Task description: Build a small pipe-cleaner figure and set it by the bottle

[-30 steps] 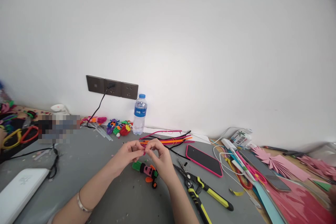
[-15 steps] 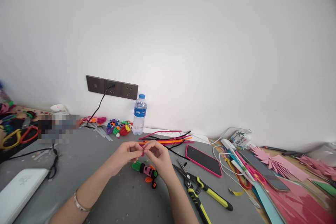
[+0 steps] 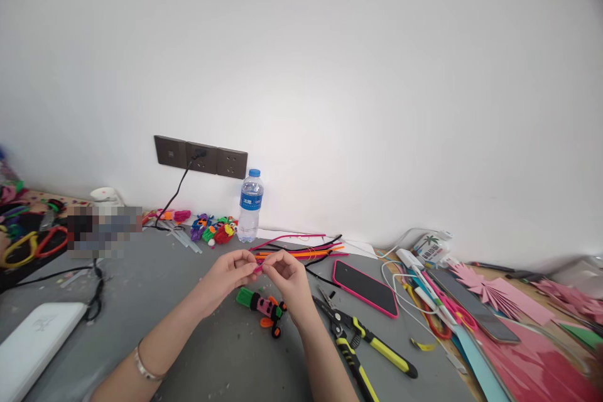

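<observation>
Between their fingertips, my left hand [image 3: 232, 273] and my right hand [image 3: 286, 279] pinch a small magenta piece of pipe cleaner [image 3: 258, 269], mostly covered by the fingers. Both hands are closed and nearly touch each other above the grey table mat. Just below them lies a small pipe-cleaner figure [image 3: 265, 308] in green, pink, black and orange. Behind the hands is a bundle of loose pipe cleaners [image 3: 325, 252] in magenta, orange and black. Yellow-and-black pliers [image 3: 355, 336] rest beside my right forearm.
A water bottle [image 3: 250, 207] stands by the wall, with colourful pipe-cleaner pieces [image 3: 214, 229] to its left. A pink-cased phone [image 3: 365, 287] lies right of the bundle. Cables, scissors and pink paper [image 3: 532, 352] crowd the right side. A white box-like device [image 3: 42, 345] sits at left.
My fingertips have drawn slightly apart, with my right hand shifting a little right. More of the magenta piece shows between them. The things on the table stay where they were.
</observation>
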Motion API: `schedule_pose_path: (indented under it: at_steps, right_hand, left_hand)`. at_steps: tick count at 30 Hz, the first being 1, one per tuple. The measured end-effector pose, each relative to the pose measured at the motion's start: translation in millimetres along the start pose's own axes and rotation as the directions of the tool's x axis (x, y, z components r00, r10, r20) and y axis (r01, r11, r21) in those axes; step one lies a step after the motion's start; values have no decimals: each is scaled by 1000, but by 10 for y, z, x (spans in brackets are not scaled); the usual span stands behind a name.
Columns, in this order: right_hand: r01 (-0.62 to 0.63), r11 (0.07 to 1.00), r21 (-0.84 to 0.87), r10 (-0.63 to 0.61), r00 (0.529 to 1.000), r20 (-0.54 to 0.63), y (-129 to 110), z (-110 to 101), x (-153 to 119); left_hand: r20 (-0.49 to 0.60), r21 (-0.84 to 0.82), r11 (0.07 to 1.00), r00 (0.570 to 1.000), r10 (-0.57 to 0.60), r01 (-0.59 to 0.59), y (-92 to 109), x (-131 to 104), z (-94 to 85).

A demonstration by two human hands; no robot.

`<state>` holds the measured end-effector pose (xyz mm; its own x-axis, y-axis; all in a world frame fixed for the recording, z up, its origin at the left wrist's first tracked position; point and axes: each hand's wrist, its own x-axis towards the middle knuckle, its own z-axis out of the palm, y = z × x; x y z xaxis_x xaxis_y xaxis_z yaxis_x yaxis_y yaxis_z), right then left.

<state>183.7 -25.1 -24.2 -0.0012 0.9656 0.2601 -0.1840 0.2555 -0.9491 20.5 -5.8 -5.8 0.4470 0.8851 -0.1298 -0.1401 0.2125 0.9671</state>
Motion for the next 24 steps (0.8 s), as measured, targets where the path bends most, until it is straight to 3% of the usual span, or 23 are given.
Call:
schedule_pose_path:
  at_steps: [4, 7, 14, 24]
  right_hand:
    - [34, 999, 21, -33, 998, -55, 40, -14, 13]
    - [60, 998, 22, -58, 995, -78, 31, -10, 13]
    - [110, 994, 7, -110, 993, -33, -29, 8, 0]
    - [124, 992, 8, -124, 992, -14, 2, -14, 12]
  left_hand:
    - [-7, -6, 1000, 1000, 12, -12, 0, 9, 6]
    - [28, 138, 989, 998, 48, -52, -13, 9, -2]
    - [100, 365, 902, 973, 208, -231, -55, 24, -14]
    - [64, 495, 822, 955, 291, -283, -110, 32, -36]
